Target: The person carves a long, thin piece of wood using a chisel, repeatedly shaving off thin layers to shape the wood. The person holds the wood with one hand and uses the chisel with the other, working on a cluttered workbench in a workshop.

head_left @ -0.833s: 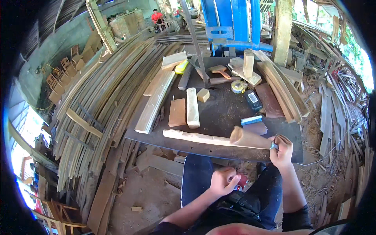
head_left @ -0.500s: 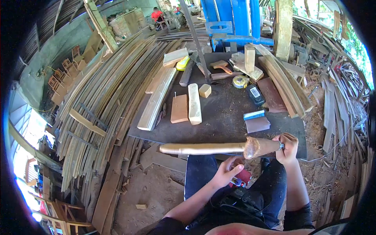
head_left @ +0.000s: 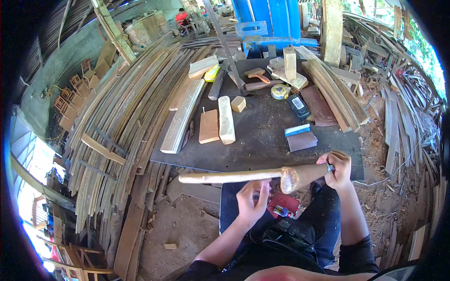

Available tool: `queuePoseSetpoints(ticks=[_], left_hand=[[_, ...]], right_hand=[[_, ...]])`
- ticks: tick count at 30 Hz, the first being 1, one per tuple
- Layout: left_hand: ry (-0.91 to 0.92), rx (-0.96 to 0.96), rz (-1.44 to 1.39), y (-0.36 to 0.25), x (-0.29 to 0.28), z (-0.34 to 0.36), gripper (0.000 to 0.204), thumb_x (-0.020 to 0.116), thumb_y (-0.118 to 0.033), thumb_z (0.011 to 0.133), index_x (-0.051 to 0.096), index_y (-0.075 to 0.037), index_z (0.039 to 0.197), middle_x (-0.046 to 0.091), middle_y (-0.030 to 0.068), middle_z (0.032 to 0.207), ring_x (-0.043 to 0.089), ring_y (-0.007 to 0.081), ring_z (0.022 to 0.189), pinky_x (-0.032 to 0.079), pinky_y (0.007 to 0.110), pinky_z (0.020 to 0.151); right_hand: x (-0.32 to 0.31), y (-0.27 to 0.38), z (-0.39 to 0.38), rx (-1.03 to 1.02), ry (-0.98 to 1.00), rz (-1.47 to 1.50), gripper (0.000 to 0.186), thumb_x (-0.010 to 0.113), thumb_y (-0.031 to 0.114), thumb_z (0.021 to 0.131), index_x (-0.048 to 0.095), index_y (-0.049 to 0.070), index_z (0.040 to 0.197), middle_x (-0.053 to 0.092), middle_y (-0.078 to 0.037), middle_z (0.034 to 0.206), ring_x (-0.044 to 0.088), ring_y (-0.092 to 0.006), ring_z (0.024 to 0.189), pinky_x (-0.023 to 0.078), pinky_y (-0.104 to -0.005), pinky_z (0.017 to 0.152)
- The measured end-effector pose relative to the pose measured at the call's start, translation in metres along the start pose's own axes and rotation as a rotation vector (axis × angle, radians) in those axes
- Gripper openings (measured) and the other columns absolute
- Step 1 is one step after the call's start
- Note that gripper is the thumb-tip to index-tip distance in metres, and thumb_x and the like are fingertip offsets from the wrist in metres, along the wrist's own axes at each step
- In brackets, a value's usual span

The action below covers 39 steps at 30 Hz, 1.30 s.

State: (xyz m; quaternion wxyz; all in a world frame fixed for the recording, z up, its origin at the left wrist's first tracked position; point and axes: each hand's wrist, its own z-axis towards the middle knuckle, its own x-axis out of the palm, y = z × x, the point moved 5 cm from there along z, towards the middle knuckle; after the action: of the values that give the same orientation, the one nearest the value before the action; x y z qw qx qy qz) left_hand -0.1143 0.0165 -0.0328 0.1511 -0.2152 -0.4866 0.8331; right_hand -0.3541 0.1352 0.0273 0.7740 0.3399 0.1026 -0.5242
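My right hand (head_left: 338, 169) is closed around the narrow end of a club-shaped wooden piece (head_left: 229, 176), at the near right of the table. Its long pale rod points left, and a wider brown part with a rough end face tapers into my grip. Just under the rod is my left hand (head_left: 252, 200), fingers partly curled and thumb apart, holding nothing visible. Its fingertips come close to the rod's underside; contact is hard to tell. A red object (head_left: 284, 205) with small parts on it lies below, between my legs.
On the dark table (head_left: 253, 145) are wood blocks (head_left: 227, 120), a tape measure (head_left: 280, 92), a black device (head_left: 298, 107), sandpaper (head_left: 302, 141) and a brush (head_left: 258, 75). Long boards (head_left: 126, 112) are stacked at left. A blue barrel (head_left: 267, 18) stands behind; a person (head_left: 182, 18) sits far off.
My left hand has moved up and left, from near the red object to just beneath the rod. The wooden piece has shifted slightly left in view, with my right hand still gripping it.
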Motion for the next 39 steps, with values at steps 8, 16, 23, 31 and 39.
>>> queuePoseSetpoints(ticks=[8,16,23,31,39], left_hand=[[0.084,-0.105,0.069,0.015,-0.006,-0.009,0.020,0.059,-0.014,0.096,0.067,0.001,0.086,0.068,0.0114,0.073,0.068,0.0162,0.062,0.054,0.026,0.057],[0.118,-0.302,-0.229,0.023,0.009,-0.009,0.033,0.059,-0.024,0.098,0.061,0.004,0.115,0.069,0.0109,0.097,0.066,0.0140,0.088,0.054,0.029,0.076],[-0.118,0.068,-0.160,-0.020,-0.002,0.011,0.022,0.060,-0.006,0.094,0.060,0.006,0.112,0.069,0.0147,0.097,0.070,0.0184,0.085,0.057,0.027,0.072],[-0.133,0.310,-0.444,-0.064,-0.002,0.105,0.074,0.066,-0.042,0.089,0.034,0.003,0.138,0.047,0.0205,0.132,0.049,0.0273,0.124,0.043,0.042,0.100],[-0.035,0.254,-0.877,-0.125,-0.017,0.225,0.030,0.051,-0.031,0.101,0.049,-0.008,0.120,0.043,0.0005,0.075,0.042,0.0110,0.056,0.038,0.029,0.050]], right_hand=[[0.002,-0.002,0.003,-0.068,0.111,-0.007,0.013,0.063,0.007,0.057,0.051,0.007,0.062,0.068,-0.006,0.074,0.060,-0.0281,0.059,0.049,-0.0358,0.058],[0.003,0.015,0.010,-0.135,0.249,0.005,0.031,0.080,0.011,0.055,0.049,0.010,0.055,0.071,0.000,0.081,0.060,-0.0213,0.064,0.050,-0.0328,0.059],[0.011,-0.011,0.019,-0.106,0.273,0.179,0.029,0.084,0.015,0.062,0.057,0.008,0.061,0.069,-0.008,0.078,0.060,-0.0240,0.063,0.050,-0.0317,0.061],[0.050,0.017,0.079,0.236,0.211,0.841,0.056,0.082,0.003,0.075,0.030,0.009,0.055,0.072,-0.017,0.096,0.060,-0.0097,0.071,0.047,-0.0250,0.057],[0.083,0.020,0.141,0.349,0.129,0.864,0.056,0.067,0.034,0.093,0.038,0.012,0.051,0.051,0.005,0.056,0.041,-0.0033,0.051,0.027,-0.0254,0.046]])
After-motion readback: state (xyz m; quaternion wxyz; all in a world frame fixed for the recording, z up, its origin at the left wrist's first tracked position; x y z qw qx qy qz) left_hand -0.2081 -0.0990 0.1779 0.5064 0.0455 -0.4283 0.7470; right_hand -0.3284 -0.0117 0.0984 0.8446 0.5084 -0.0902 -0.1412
